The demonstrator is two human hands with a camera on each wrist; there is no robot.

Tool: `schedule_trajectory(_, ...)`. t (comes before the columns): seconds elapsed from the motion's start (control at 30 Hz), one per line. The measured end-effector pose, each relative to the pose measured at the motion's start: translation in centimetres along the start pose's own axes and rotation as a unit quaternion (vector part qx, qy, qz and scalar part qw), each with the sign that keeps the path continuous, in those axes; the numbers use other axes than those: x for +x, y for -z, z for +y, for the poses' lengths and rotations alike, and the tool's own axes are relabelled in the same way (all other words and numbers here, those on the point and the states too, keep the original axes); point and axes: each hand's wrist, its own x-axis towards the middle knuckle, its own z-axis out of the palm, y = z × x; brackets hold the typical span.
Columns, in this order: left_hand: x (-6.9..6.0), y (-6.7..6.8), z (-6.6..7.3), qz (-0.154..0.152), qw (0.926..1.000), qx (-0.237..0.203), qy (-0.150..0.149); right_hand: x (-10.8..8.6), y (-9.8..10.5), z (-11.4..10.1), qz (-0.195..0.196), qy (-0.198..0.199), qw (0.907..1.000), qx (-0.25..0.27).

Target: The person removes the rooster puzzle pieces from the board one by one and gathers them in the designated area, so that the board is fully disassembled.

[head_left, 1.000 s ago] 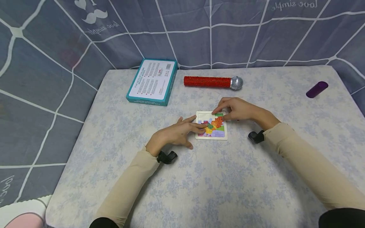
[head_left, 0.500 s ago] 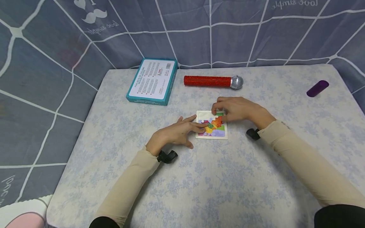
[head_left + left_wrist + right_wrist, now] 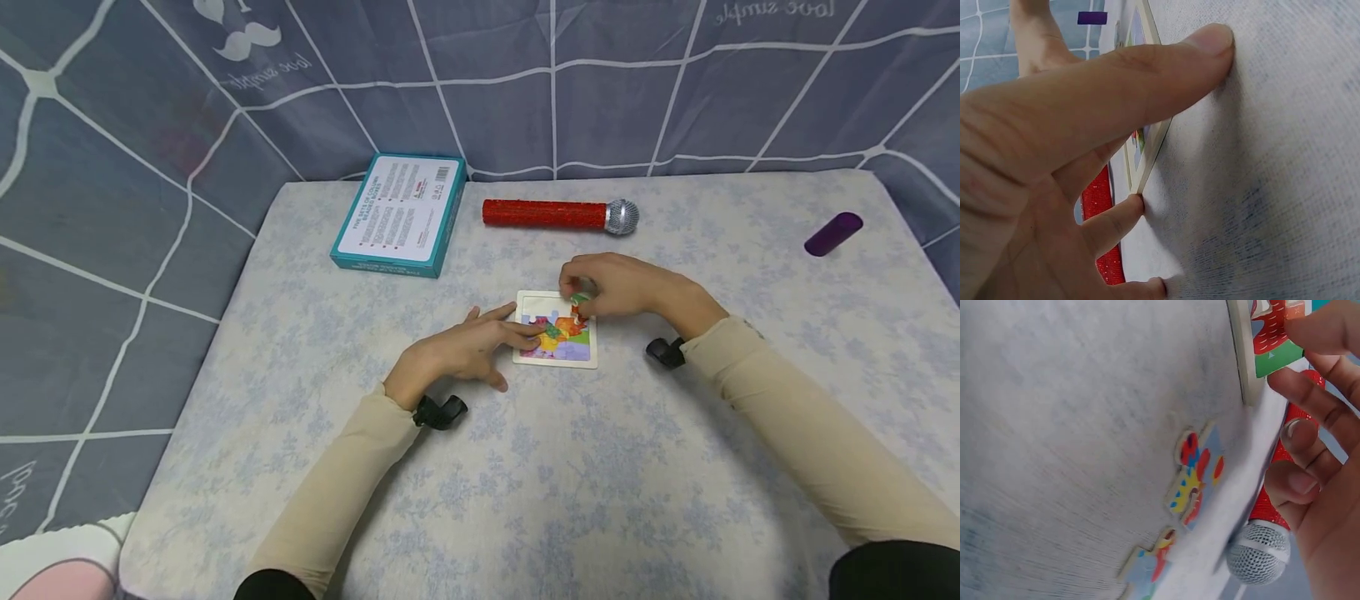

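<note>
A small jigsaw puzzle in a cream frame (image 3: 557, 364) lies flat at mid-table, its colourful picture filling the lower part and a bare cream strip along the top left. My left hand (image 3: 468, 347) rests with spread fingers on the frame's left side, one fingertip at its edge in the left wrist view. At the top right corner my right hand (image 3: 618, 285) pinches a red and green puzzle piece (image 3: 1275, 347) between thumb and fingers; it looks tilted up from the frame. Two loose puzzle pieces (image 3: 1199, 475) lie on the cloth in the right wrist view, hidden under the hand in the head view.
Behind the puzzle lies a red glittery microphone (image 3: 547, 214) with a silver head. A teal box (image 3: 397, 212) sits at the back left. Far right, a purple cylinder (image 3: 833, 234) lies on the patterned tablecloth (image 3: 600, 483). A grey curtain (image 3: 495, 117) hangs behind.
My right fingers have curled in at the frame's top right corner and tipped up the red and green piece there. My left hand has stayed in place.
</note>
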Motion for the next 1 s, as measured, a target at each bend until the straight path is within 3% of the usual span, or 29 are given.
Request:
schedule_trajectory(0.17, -0.1, -0.1, -0.1, 0.002, 1.0000, -0.004, -0.003, -0.1, -0.5, 0.6, 0.015, 0.003, 0.9967, 0.080)
schedule_trajectory(0.4, 0.0, -0.1, 0.0, 0.004, 1.0000, -0.005, -0.004, -0.5, -0.7, 1.0, 0.027, -0.066, 0.9832, 0.168)
schedule_trajectory(0.63, 0.0, -0.1, -0.1, 0.005, 1.0000, -0.005, -0.004, -0.7, -0.6, 1.2, 0.035, -0.096, 0.9676, 0.231)
schedule_trajectory(0.83, 0.0, -0.2, -0.1, 0.006, 0.9999, -0.008, -0.006, -1.9, 0.5, 1.8, 0.047, -0.138, 0.9563, 0.254)
schedule_trajectory(1.0, -0.1, -0.2, -0.1, 0.008, 0.9999, -0.010, -0.007, -4.2, 1.8, 3.2, 0.041, -0.182, 0.9524, 0.241)
